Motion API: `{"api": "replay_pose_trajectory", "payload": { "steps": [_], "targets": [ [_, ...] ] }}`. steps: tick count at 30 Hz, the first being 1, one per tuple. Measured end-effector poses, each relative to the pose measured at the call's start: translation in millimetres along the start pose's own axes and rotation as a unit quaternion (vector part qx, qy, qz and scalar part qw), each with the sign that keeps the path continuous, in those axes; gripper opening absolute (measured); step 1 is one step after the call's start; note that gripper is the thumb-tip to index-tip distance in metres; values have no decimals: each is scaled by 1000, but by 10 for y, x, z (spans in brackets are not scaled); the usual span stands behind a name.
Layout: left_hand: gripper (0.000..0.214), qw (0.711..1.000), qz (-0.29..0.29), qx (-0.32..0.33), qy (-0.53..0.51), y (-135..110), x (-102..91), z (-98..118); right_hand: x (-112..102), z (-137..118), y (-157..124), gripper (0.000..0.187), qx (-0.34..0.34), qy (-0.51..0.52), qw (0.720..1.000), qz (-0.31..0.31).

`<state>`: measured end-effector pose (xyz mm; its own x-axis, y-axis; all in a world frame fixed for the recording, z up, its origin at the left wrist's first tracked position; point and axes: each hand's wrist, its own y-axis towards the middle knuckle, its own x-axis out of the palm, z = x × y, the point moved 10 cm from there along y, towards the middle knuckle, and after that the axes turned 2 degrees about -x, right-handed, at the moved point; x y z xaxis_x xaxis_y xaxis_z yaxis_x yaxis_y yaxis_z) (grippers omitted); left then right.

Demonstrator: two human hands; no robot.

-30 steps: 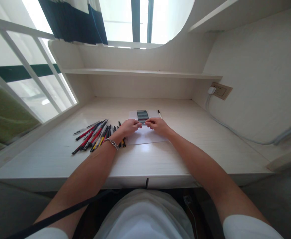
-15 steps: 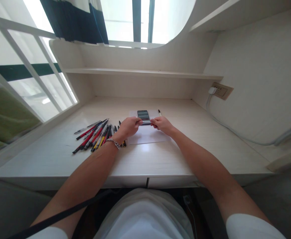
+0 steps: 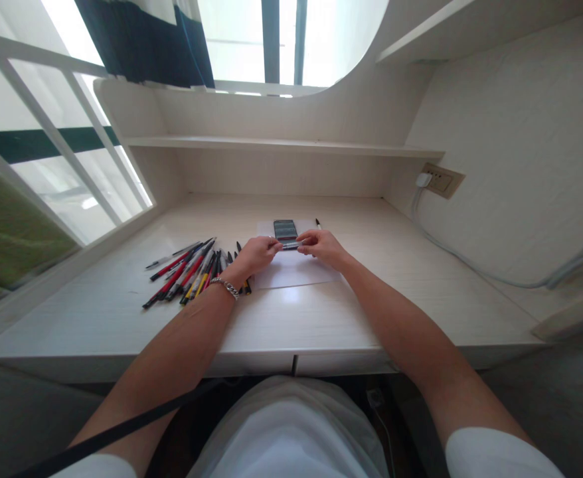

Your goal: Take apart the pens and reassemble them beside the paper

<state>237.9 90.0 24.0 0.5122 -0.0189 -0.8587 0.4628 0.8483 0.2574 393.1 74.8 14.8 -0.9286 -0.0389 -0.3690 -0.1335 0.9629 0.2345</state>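
Between my hands, level above the lower end of a dark phone [image 3: 285,228], is a slim, pale pen [image 3: 290,246]. My left hand [image 3: 259,253] pinches its left end. My right hand [image 3: 322,245] has thumb and fingertips around the right end. Fingers hide both ends of the pen. Beneath lies a white sheet of paper [image 3: 296,273], with the phone resting on its upper part. Just beyond my right hand, a dark-tipped pen [image 3: 318,223] is partly covered. A loose pile of pens [image 3: 186,269], black, red, yellow and clear, lies left of my left hand.
The white desk [image 3: 291,325] ends in a front edge near my body. Behind it runs a low shelf [image 3: 281,143]. On the right wall a plug sits in a socket [image 3: 443,180], its grey cable [image 3: 475,269] trailing down. White railings [image 3: 47,133] border the left side.
My right fingers have loosened and spread slightly around the pen's right end. My left hand keeps its pinch. The whole view has shifted a little.
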Motion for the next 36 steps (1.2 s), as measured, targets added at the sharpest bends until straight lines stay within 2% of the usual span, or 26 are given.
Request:
{"api": "replay_pose_trajectory", "payload": {
  "steps": [3, 8, 16, 24, 28, 32, 36],
  "targets": [
    [34, 1000, 21, 7, -17, -18, -40, 25, -24, 73, 2, 27, 29, -21, 999, -8],
    [30, 997, 48, 4, -54, -41, -88, 29, -27, 161, 18, 43, 45, -40, 998, -11],
    [38, 1000, 14, 9, -1, -31, -49, 75, -25, 1, -16, 13, -3, -2, 1000, 4],
    [36, 1000, 11, 9, 4, -20, -26, 59, -33, 34, -21, 24, 12, 29, 999, 9],
    [27, 999, 24, 20, -32, -35, -53, 74, -6, 93, -21, 18, 41, -14, 999, -6],
    [27, 998, 27, 30, -44, -39, -48, 83, 27, 90, -21, 31, 35, -62, 997, -19],
    [33, 999, 13, 32, -17, -34, -18, 89, 31, 18, -36, 12, 17, -39, 999, -11]
  ]
}}
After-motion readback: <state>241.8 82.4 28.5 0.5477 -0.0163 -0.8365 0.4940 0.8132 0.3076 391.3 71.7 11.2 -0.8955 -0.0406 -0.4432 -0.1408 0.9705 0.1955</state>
